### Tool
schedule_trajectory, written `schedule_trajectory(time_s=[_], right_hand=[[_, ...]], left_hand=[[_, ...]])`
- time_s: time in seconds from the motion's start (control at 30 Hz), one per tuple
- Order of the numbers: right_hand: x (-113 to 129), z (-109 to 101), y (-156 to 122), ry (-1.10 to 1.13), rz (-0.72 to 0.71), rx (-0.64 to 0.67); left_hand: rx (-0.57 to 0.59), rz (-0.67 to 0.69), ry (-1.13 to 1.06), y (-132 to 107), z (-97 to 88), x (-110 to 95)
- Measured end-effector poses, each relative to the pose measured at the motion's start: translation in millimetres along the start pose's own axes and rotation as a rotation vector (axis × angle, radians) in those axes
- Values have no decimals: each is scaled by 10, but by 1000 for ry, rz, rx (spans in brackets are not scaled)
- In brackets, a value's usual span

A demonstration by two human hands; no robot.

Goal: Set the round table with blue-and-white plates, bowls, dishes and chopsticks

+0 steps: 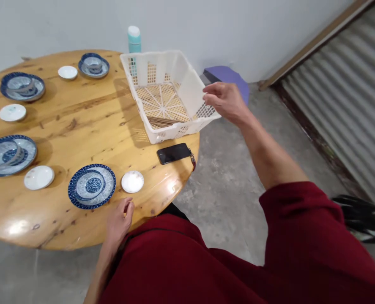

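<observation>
My right hand hovers at the right rim of a white plastic basket, thumb and fingers a little apart with nothing visible between them. Inside the basket, a bundle of thin brown chopsticks lies along the near wall. My left hand is at the near table edge, its fingers loosely bent and nothing seen in it. Just beyond it are a small white dish and a blue-patterned plate with a matching bowl on it.
More blue plates, one here, bear bowls around the round wooden table, with small white dishes between them. A black phone lies before the basket. Behind stand a turquoise bottle and, lower right, a purple umbrella-like object.
</observation>
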State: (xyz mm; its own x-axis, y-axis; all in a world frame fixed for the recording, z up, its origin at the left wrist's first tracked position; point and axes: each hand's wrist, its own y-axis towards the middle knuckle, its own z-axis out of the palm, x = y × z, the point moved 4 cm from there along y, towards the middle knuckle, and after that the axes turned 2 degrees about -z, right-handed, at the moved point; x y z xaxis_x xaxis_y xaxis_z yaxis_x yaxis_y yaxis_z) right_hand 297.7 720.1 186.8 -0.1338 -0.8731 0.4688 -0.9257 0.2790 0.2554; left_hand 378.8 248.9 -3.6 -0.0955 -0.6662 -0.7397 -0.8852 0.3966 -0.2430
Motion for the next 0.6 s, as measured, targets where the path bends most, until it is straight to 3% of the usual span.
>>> schedule_trajectory(time_s=[0.13, 0.23, 0.4, 0.5, 0.6], right_hand=[[-341, 770, 773, -205, -64, 371], [-564, 1366, 1039, -416, -110, 636], [-738, 2073, 1049, -657, -254, 928], [-779, 2296, 978, -677, -315, 1000], [-827, 2404, 948, -699, -368, 978]], left_hand=[[-142, -144, -30, 41, 37, -45], [-218, -171, -35, 111, 182, -117], [-301, -204, -20, 249, 486, -294], [-275, -216, 12, 337, 582, -453], [-246, -241, 25, 431, 588, -600]])
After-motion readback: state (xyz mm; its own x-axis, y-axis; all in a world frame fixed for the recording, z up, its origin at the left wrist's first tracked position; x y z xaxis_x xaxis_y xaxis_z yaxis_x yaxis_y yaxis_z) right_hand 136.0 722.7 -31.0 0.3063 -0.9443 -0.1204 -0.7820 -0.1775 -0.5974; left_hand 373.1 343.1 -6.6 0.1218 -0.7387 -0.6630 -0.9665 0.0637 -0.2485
